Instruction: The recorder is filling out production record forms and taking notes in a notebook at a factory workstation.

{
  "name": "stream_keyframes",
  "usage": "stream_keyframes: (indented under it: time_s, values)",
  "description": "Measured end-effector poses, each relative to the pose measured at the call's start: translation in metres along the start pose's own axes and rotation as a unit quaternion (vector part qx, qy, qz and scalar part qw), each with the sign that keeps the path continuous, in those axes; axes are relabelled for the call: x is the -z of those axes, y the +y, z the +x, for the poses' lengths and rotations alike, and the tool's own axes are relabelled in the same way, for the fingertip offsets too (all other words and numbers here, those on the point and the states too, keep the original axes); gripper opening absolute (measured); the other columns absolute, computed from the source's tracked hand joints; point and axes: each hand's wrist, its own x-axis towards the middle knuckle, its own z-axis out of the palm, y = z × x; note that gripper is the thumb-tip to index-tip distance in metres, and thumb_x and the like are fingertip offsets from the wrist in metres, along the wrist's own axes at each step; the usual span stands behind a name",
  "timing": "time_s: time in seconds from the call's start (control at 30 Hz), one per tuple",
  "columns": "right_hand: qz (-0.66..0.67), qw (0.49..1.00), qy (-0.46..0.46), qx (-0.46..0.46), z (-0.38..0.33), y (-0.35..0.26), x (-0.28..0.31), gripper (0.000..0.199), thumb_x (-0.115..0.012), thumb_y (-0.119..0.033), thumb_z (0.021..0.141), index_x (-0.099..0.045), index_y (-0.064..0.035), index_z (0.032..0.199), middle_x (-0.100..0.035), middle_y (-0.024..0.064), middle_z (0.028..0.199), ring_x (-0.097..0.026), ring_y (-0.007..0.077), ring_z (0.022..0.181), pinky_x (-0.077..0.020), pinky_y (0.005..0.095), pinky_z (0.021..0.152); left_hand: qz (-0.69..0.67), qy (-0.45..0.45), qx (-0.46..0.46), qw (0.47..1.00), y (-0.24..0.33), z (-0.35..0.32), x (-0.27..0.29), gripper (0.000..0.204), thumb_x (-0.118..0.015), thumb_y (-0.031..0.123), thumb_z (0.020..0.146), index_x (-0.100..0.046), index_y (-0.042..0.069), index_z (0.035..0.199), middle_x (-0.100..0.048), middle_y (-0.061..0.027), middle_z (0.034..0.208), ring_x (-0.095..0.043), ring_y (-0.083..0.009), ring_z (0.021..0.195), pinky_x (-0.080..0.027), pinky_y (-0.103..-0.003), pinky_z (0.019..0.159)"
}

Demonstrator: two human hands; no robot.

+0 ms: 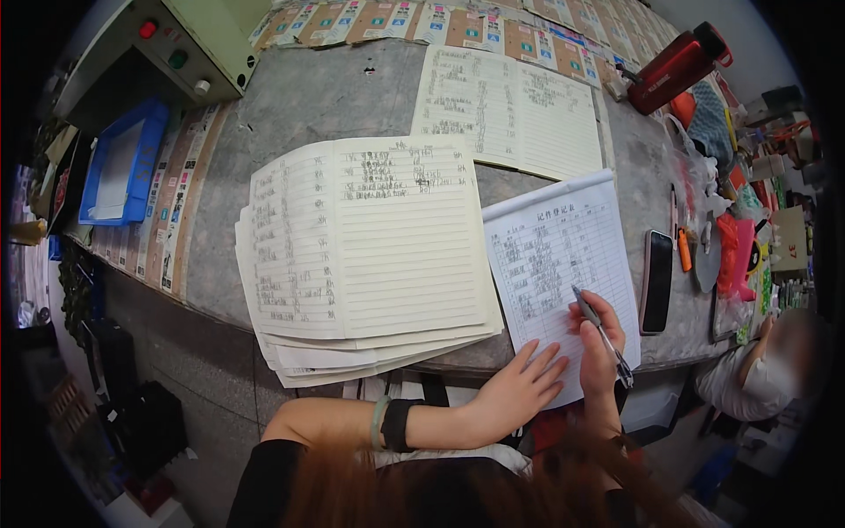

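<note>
- While the right hand (600, 343) closes thumb and fingers around a grey pen (592, 317), the nib points at the written entries; whether it touches paper is unclear.
- Left hand (519, 384): fingers extended and slightly spread, gripping nothing, laid palm-down over the lower part of the ruled form (613, 255).
- Left forearm: crosses from the left, wearing a green bangle (379, 424) and a black wristband (399, 426); the right rises from the lower edge.
- Ruled form: beneath both hands, tilted on the grey table (299, 97), between an open notebook (405, 264) and a phone (655, 282).
- Second open notebook (563, 136): beyond the form.
- Red bottle (673, 72): far right, contents hidden.
- Blue tray (149, 167): far left, holding something flat and white.
</note>
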Motion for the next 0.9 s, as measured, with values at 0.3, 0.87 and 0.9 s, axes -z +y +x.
stream_keyframes:
  time_s: [0.3, 0.87, 0.9]
  values:
    - [-0.018, 0.998, -0.018, 0.049, -0.006, 0.015, -0.012, 0.01, -0.056, -0.007, 0.074, -0.047, -0.0024, 0.075, -0.045, -0.0019, 0.067, -0.038, 0.0031, 0.06, -0.031, 0.0167, 0.055, 0.015, -0.065, 0.079, 0.995, 0.003, -0.006, 0.023, 0.043, -0.042, 0.022, 0.077, -0.044, 0.002, 0.115, -0.036, -0.0205, 0.124, -0.031, -0.0332, 0.117, -0.023, -0.047, 0.096]
    - [-0.044, 0.991, 0.058, 0.11, -0.01, 0.033, -0.02, 0.013, -0.055, -0.005, 0.077, -0.045, -0.0027, 0.069, -0.042, -0.003, 0.06, -0.034, 0.002, 0.054, -0.0278, 0.017, 0.047, 0.066, -0.016, 0.101, 0.993, 0.006, 0.003, 0.02, 0.036, -0.046, 0.021, 0.073, -0.054, -0.002, 0.099, -0.047, -0.0176, 0.111, -0.042, -0.0309, 0.105, -0.034, -0.042, 0.087]
    - [-0.04, 0.991, 0.063, 0.115, -0.01, 0.034, -0.02, 0.013, -0.054, -0.005, 0.077, -0.045, -0.0027, 0.069, -0.042, -0.003, 0.06, -0.034, 0.0021, 0.054, -0.0278, 0.017, 0.047, 0.066, -0.016, 0.102, 0.992, 0.006, 0.002, 0.021, 0.036, -0.046, 0.021, 0.073, -0.054, -0.002, 0.099, -0.047, -0.0176, 0.111, -0.042, -0.0309, 0.105, -0.034, -0.042, 0.087]
